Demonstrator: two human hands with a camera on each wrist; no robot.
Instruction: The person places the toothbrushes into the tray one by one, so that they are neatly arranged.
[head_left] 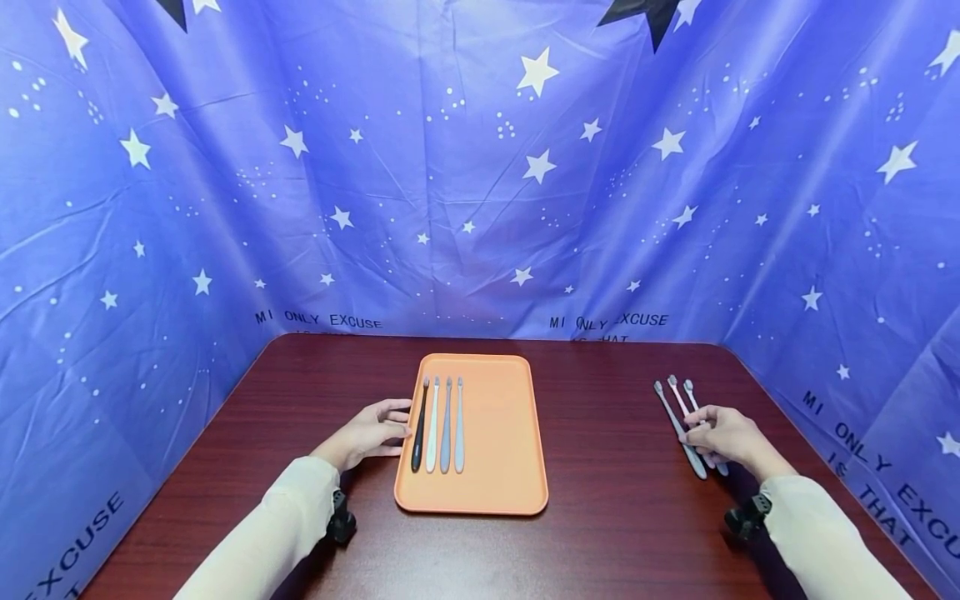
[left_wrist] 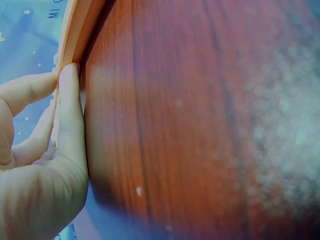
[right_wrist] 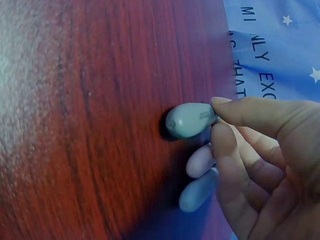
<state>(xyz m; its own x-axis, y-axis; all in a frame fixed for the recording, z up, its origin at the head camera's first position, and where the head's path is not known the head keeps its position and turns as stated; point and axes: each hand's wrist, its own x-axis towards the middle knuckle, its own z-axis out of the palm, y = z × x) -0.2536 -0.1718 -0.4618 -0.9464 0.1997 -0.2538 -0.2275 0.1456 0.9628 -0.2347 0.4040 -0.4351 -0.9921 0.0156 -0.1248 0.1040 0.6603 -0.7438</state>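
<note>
An orange tray (head_left: 498,433) lies mid-table with several toothbrushes (head_left: 438,425) side by side along its left part. My left hand (head_left: 390,427) rests on the table beside it, straight fingers against the tray's left rim (left_wrist: 75,35); the left hand (left_wrist: 65,105) holds nothing. To the right, three toothbrushes lie on the wood: grey (head_left: 670,410), pink (head_left: 677,393) and pale (head_left: 691,394). My right hand (head_left: 708,435) covers their handles. In the right wrist view my right hand (right_wrist: 217,120) pinches the grey toothbrush (right_wrist: 187,120) handle end between thumb and forefinger; the pink (right_wrist: 200,160) and pale (right_wrist: 197,192) handles lie under the other fingers.
The dark wooden table (head_left: 615,500) is walled on three sides by blue star-printed cloth (head_left: 480,183). Black camera mounts sit at my left wrist (head_left: 341,521) and right wrist (head_left: 746,517). Bare wood shows between the tray and the right-hand toothbrushes.
</note>
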